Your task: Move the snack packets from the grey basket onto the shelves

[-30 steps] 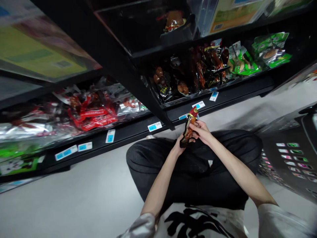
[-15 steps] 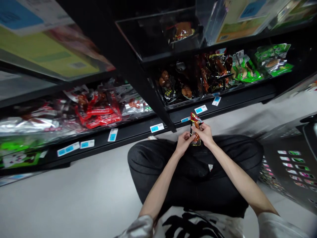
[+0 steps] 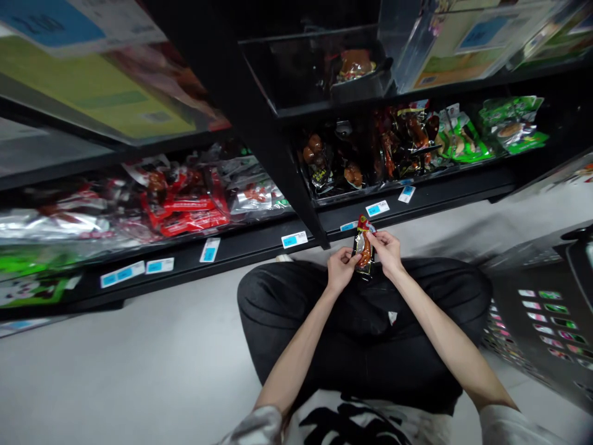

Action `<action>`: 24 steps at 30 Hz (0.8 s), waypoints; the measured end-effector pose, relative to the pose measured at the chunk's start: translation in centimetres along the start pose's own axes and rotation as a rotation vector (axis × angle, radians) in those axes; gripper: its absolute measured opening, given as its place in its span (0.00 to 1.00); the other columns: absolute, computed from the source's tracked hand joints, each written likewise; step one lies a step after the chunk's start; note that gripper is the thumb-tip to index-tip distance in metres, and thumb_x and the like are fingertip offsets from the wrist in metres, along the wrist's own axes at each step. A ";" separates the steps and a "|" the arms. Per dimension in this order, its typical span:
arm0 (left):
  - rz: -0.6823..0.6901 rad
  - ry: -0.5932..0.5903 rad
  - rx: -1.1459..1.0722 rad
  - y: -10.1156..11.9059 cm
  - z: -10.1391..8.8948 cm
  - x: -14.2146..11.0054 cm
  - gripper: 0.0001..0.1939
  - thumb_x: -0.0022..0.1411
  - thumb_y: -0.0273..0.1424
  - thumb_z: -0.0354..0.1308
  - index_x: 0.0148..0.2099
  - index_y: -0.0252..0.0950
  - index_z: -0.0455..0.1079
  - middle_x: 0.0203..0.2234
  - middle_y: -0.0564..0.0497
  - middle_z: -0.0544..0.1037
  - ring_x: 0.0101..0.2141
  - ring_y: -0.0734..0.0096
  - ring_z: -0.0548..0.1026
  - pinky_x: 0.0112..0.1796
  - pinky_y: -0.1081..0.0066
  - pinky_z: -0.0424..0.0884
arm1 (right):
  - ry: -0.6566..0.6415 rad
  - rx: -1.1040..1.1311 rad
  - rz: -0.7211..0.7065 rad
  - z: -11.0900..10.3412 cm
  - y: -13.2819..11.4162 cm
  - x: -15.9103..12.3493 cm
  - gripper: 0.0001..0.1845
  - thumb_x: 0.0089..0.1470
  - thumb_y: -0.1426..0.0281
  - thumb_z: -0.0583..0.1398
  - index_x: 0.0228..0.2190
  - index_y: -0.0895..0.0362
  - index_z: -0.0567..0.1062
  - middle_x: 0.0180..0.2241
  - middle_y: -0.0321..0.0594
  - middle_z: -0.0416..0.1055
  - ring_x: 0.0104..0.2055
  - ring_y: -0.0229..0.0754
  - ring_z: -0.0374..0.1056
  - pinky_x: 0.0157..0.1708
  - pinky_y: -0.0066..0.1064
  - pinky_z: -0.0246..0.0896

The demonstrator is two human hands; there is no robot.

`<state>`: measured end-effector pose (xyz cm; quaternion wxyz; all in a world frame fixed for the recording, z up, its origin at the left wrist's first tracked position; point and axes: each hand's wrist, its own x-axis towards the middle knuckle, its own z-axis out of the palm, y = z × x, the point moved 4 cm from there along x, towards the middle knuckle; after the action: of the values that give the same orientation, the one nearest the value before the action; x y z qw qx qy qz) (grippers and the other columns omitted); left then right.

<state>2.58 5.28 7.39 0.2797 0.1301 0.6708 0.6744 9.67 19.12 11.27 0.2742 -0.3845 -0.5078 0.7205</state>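
Between my hands, above my crossed legs, is a small snack packet [image 3: 365, 250] with a red top, dark edges and a clear front showing brown food. My left hand [image 3: 341, 268] pinches its left edge low down. My right hand [image 3: 386, 250] grips the right edge higher up, near the red part. The packet is roughly upright, just in front of the shelf edge. On the bottom shelf beyond it lie similar dark packets [image 3: 414, 133] of brown food.
Red packets [image 3: 185, 207] fill the bottom shelf at left; green packets [image 3: 463, 133] lie at right. A black post [image 3: 278, 142] divides the shelves. Price tags [image 3: 294, 239] line the shelf lip. A grey basket [image 3: 519, 334] with slotted sides stands by my right knee.
My right hand has shifted slightly up and right on the packet, so more of its front shows. Both hands still hold it. The view has moved slightly.
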 end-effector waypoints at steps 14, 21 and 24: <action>0.038 -0.103 0.009 0.7 0.9 -0.3 0.12 0.51 0.34 0.72 0.37 0.34 0.77 0.30 0.47 0.83 0.32 0.64 0.81 0.38 0.67 0.77 | 0.062 0.072 -0.070 -0.5 -0.8 0.2 0.20 0.38 0.60 0.72 0.25 0.55 0.69 0.25 0.31 0.71 0.28 0.36 0.66 0.31 0.28 0.62; 0.076 -0.119 0.069 1.0 0.6 -0.3 0.08 0.55 0.31 0.68 0.39 0.36 0.79 0.32 0.47 0.83 0.34 0.62 0.81 0.41 0.65 0.76 | -0.053 0.131 0.121 0.0 -0.6 0.0 0.15 0.42 0.61 0.69 0.31 0.55 0.76 0.31 0.36 0.78 0.33 0.39 0.71 0.34 0.29 0.64; 0.087 -0.168 0.151 1.0 0.7 -0.3 0.06 0.57 0.28 0.66 0.38 0.37 0.78 0.31 0.48 0.83 0.34 0.62 0.81 0.40 0.65 0.75 | -0.072 0.067 0.056 0.2 -1.0 -0.2 0.12 0.44 0.61 0.67 0.30 0.55 0.77 0.31 0.35 0.77 0.33 0.39 0.70 0.34 0.28 0.64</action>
<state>3.00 5.71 8.50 0.2948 0.2361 0.6876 0.6202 9.63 19.21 12.30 0.2483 -0.3628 -0.4822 0.7578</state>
